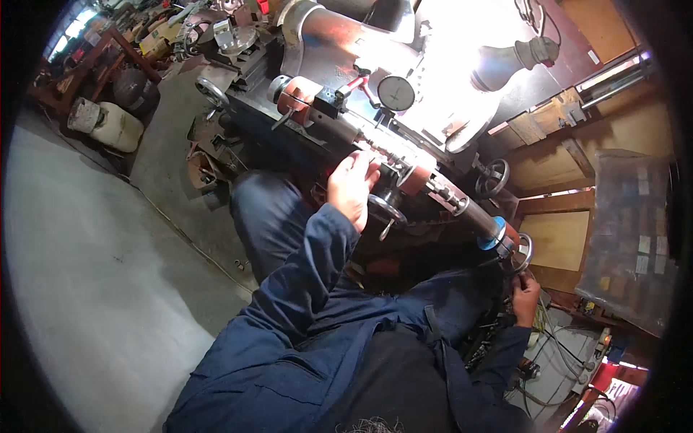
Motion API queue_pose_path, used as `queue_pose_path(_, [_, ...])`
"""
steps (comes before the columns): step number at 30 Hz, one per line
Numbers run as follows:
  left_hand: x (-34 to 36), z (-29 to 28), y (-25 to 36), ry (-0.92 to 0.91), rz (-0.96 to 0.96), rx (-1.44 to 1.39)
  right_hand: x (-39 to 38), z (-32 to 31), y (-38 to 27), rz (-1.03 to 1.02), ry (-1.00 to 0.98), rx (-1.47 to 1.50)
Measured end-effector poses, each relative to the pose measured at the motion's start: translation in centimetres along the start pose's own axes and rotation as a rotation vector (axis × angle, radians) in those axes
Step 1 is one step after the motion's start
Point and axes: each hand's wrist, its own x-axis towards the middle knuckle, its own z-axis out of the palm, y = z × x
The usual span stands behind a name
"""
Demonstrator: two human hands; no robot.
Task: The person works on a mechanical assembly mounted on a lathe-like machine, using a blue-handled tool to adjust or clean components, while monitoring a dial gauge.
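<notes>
In front of me stands a bench machine with a long metal shaft (386, 144) set along its bed. My left hand (351, 184) is raised to the near side of the shaft, its fingers bent and drawn together at the tips; what they pinch, if anything, is hidden. A round dial gauge (396, 93) with a white face sits just beyond the shaft, beside a red clamp part (351, 86). Down at the right end of the machine, my right hand (525, 296) has its fingers closed on the lower rim of a silver handwheel (526, 252).
Another handwheel (387, 208) projects below my left hand, and a third (492, 178) lies behind the shaft. Bright lamp light washes out the area round the lamp head (505, 66). A gas cylinder (108, 125) lies at the left. Cables (559, 346) run at the lower right.
</notes>
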Motion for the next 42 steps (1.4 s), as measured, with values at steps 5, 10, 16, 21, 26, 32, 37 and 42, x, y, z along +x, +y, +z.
queue_pose_path(5, [2.4, 0.5, -0.2, -0.034, -0.053, -0.09, 1.7, -1.3, 2.1, -0.001, 0.153, 0.028])
queue_pose_path(10, [2.5, 0.5, 0.0, -0.001, -0.109, -0.129, 4.8, -1.3, 8.0, 0.114, 0.234, 0.133])
queue_pose_path(16, [2.7, 0.5, -0.6, 0.031, -0.108, -0.199, 7.5, 0.6, 9.5, 0.254, 0.095, 0.597])
queue_pose_path(21, [2.9, 0.3, -1.1, 0.03, -0.088, -0.231, 5.8, 1.6, 6.6, -0.087, 0.035, 0.005])
queue_pose_path(26, [3.1, -0.6, -1.8, 0.048, -0.038, -0.255, 4.1, 2.8, 9.0, 0.024, 0.038, 0.158])
queue_pose_path(32, [3.1, -0.3, -1.0, 0.069, -0.004, -0.15, 1.8, 2.7, 7.3, 0.063, -0.007, -0.034])
queue_pose_path(37, [2.4, 0.8, -0.8, -0.027, -0.006, 0.2, -1.6, -4.8, 4.6, 0.223, 0.3, -0.026])
queue_pose_path(42, [4.3, -4.8, 0.6, 0.158, 0.167, 0.288, -9.1, -12.8, 11.3, 0.518, 0.773, 0.07])
